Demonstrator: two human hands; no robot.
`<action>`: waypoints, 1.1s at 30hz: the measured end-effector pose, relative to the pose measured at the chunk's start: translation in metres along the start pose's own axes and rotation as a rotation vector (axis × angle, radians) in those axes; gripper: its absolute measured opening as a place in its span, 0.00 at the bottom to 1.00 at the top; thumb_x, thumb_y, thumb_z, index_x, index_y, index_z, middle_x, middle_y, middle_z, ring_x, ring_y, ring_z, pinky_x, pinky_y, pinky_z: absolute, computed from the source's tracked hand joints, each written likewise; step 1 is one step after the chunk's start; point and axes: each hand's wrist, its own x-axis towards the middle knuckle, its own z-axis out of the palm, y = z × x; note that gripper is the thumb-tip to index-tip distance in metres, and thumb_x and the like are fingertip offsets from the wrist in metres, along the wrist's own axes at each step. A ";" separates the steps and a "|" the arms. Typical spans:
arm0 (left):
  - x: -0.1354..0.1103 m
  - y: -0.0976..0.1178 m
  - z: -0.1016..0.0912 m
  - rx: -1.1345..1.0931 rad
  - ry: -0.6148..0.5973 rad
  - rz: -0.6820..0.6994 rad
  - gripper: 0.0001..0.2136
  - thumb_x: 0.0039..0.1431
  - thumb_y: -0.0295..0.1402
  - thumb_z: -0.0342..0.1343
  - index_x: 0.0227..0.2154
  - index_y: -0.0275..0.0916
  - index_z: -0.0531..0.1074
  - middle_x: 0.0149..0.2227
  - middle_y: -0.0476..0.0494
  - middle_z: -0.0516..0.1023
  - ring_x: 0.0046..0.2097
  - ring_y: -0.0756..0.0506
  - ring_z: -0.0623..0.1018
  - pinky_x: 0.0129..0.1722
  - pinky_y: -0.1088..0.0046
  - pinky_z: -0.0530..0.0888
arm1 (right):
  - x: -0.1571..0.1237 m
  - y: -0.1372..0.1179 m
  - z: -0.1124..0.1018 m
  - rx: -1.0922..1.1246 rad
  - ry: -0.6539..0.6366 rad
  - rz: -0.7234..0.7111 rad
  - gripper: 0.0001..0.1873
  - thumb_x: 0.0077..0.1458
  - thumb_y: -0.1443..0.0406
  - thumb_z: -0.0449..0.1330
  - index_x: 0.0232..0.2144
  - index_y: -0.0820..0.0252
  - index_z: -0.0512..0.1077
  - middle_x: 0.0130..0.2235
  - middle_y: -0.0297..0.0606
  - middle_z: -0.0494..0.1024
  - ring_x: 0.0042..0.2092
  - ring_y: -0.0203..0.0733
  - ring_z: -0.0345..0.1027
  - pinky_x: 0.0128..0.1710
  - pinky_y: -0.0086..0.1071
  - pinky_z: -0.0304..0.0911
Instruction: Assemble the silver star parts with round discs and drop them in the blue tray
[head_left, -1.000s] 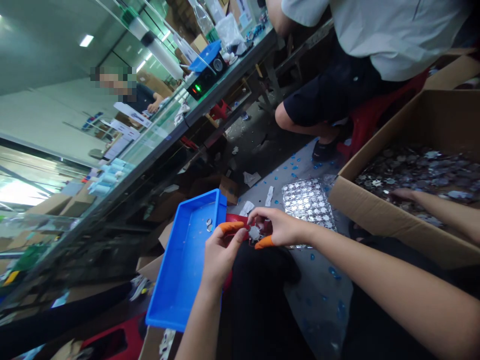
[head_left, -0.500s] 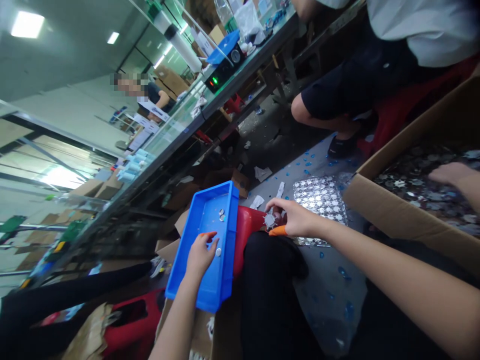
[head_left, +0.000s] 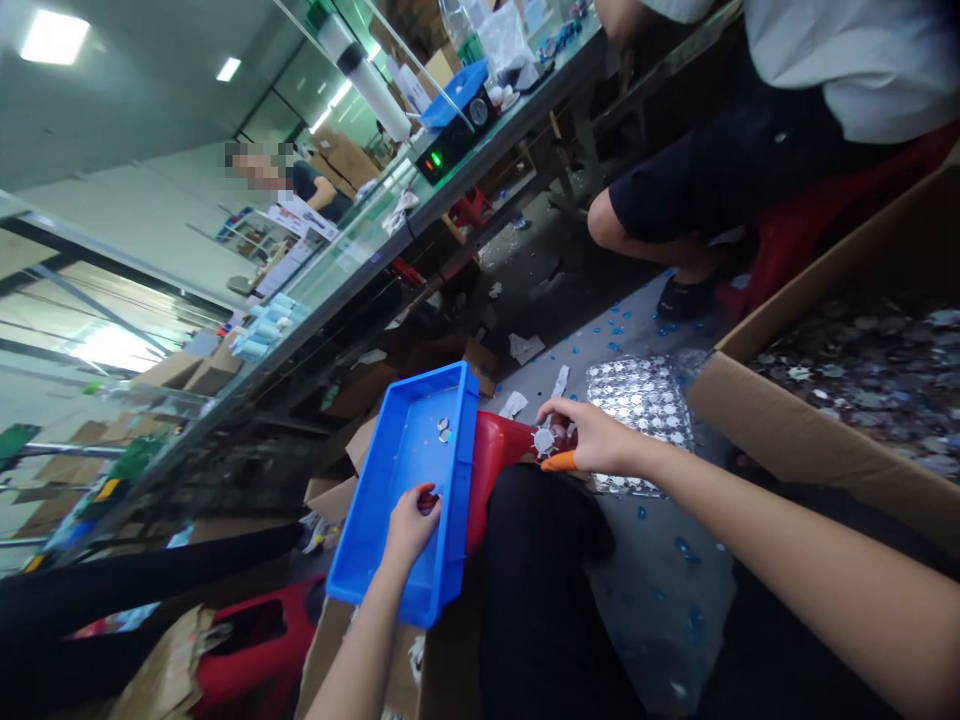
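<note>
Inside the blue plastic tray [head_left: 405,440], my left hand [head_left: 411,525] pinches at a small round disc, which the fingers mostly cover. Orange finger covers show on both hands. Two other small round discs [head_left: 443,430] lie farther up in the tray. To the right, over the red stool [head_left: 499,450], my right hand [head_left: 589,437] grips a flat silvery piece with pointed teeth [head_left: 544,443] between thumb and fingers. The piece faces the camera, apart from the tray.
A clear sheet of similar toothed pieces [head_left: 637,415] lies on the floor. At right stands a cardboard box [head_left: 795,420] filled with silvery pieces. Beyond it sits a co-worker [head_left: 675,190]. A long workbench [head_left: 450,185] crosses behind, and my knee [head_left: 540,510] is beside the tray.
My left fingers have closed over the small disc that lay visible in the tray. My right hand has barely moved. The co-worker's hand has left the cardboard box.
</note>
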 end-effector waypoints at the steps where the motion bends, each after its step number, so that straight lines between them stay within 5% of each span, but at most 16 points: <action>1: 0.000 0.007 -0.004 -0.026 0.022 -0.003 0.16 0.46 0.36 0.63 0.38 0.34 0.76 0.31 0.41 0.80 0.35 0.39 0.82 0.43 0.58 0.79 | 0.001 0.001 0.000 0.009 0.005 -0.007 0.27 0.39 0.66 0.74 0.42 0.57 0.68 0.32 0.27 0.64 0.30 0.33 0.64 0.31 0.29 0.64; 6: -0.021 0.085 -0.013 -0.309 0.134 0.184 0.25 0.55 0.43 0.63 0.53 0.34 0.71 0.46 0.37 0.79 0.47 0.42 0.80 0.51 0.61 0.78 | 0.002 0.005 0.003 -0.035 0.050 -0.079 0.28 0.39 0.64 0.75 0.42 0.57 0.69 0.39 0.33 0.70 0.32 0.34 0.67 0.32 0.29 0.67; 9: -0.047 0.142 0.004 -0.413 0.002 0.462 0.23 0.56 0.37 0.65 0.54 0.38 0.72 0.46 0.39 0.78 0.47 0.43 0.80 0.53 0.62 0.77 | 0.001 0.006 0.006 -0.036 0.032 -0.085 0.26 0.42 0.64 0.74 0.43 0.57 0.69 0.40 0.35 0.73 0.32 0.33 0.67 0.32 0.29 0.67; 12: -0.064 0.177 0.030 -0.372 -0.061 0.585 0.21 0.57 0.33 0.65 0.54 0.41 0.73 0.48 0.39 0.77 0.47 0.43 0.79 0.52 0.63 0.77 | 0.001 0.006 0.010 -0.002 0.018 -0.118 0.24 0.44 0.65 0.72 0.44 0.57 0.68 0.42 0.35 0.75 0.31 0.32 0.68 0.32 0.28 0.67; 18: -0.067 0.189 0.056 -0.399 -0.062 0.576 0.22 0.58 0.33 0.65 0.56 0.41 0.72 0.49 0.39 0.76 0.49 0.42 0.79 0.51 0.63 0.78 | 0.000 0.007 0.009 -0.023 0.014 -0.176 0.23 0.46 0.69 0.69 0.44 0.57 0.68 0.42 0.36 0.77 0.34 0.35 0.71 0.34 0.28 0.68; 33: -0.067 0.197 0.057 -0.281 -0.055 0.645 0.19 0.60 0.33 0.63 0.54 0.42 0.73 0.49 0.40 0.77 0.49 0.43 0.79 0.51 0.64 0.77 | 0.001 0.009 0.006 -0.005 0.027 -0.209 0.22 0.44 0.70 0.68 0.43 0.58 0.67 0.40 0.36 0.76 0.35 0.37 0.72 0.35 0.30 0.70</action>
